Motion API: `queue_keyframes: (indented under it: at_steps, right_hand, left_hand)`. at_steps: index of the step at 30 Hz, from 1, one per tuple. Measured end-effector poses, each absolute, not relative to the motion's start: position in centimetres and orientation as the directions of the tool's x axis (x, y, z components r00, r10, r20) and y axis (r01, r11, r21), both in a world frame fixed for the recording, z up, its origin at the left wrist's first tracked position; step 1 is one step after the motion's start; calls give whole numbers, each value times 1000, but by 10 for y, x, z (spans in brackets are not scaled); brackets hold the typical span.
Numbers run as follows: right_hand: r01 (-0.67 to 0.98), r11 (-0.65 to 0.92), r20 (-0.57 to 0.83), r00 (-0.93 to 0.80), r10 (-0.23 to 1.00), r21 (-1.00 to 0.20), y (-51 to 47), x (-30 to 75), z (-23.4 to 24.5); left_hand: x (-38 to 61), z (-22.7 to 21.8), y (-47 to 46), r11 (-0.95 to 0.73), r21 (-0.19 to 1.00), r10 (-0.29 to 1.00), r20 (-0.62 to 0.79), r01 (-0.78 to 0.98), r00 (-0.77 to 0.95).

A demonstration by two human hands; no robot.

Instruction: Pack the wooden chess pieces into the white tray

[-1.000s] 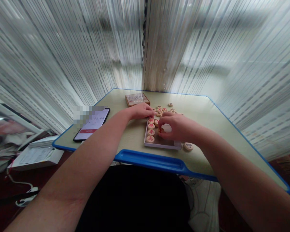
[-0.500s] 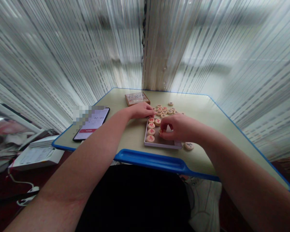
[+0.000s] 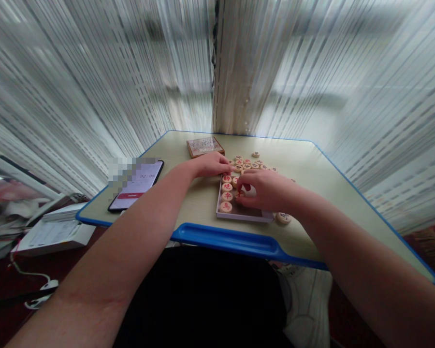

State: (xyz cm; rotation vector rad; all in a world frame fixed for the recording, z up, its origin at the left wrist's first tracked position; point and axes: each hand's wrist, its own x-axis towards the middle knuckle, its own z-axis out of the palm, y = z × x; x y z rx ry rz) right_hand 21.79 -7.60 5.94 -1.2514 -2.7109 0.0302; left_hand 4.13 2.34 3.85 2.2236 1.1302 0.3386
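A shallow white box point(image 3: 244, 215) lies on the small table, its left column lined with round wooden Chinese chess pieces point(image 3: 226, 196) marked in red. My right hand point(image 3: 263, 187) is over the box, thumb and fingers pinched on a red-marked chess piece point(image 3: 240, 194) just right of that column. At the far left corner of the box my left hand point(image 3: 215, 164) rests with bent fingers on its edge; the fingertips are partly hidden. Beyond the box, several loose chess pieces point(image 3: 247, 164) lie in a cluster. One black-marked piece point(image 3: 283, 218) sits outside its near right corner.
A flat brown-edged box with a printed top point(image 3: 205, 145) lies behind my left hand. On the left side of the table is a phone point(image 3: 137, 186) showing a timer. A blue tray groove point(image 3: 226, 239) runs along the near edge. Striped curtains point(image 3: 105, 72) hang behind.
My right hand has moved slightly left and away from me with the pinched chess piece, closer to the left column. My left hand has stayed in place.
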Motion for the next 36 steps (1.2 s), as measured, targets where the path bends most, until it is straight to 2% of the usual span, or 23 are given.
queue_keyframes:
  at_steps: [11, 21, 27, 36]
  right_hand:
    - [802, 584, 56, -582, 811, -123, -78, 220, 65]
    - [830, 557, 59, -554, 830, -43, -79, 219, 61]
    - [790, 611, 99, -604, 791, -53, -75, 220, 60]
    - [800, 599, 85, -596, 799, -18, -74, 219, 59]
  left_hand:
    - [41, 41, 20, -464, 602, 798, -33, 649, 602]
    - [41, 41, 22, -478, 608, 773, -50, 633, 632]
    - [41, 42, 20, -470, 613, 779, -51, 635, 625]
    - [41, 40, 22, -466, 628, 775, -50, 623, 631]
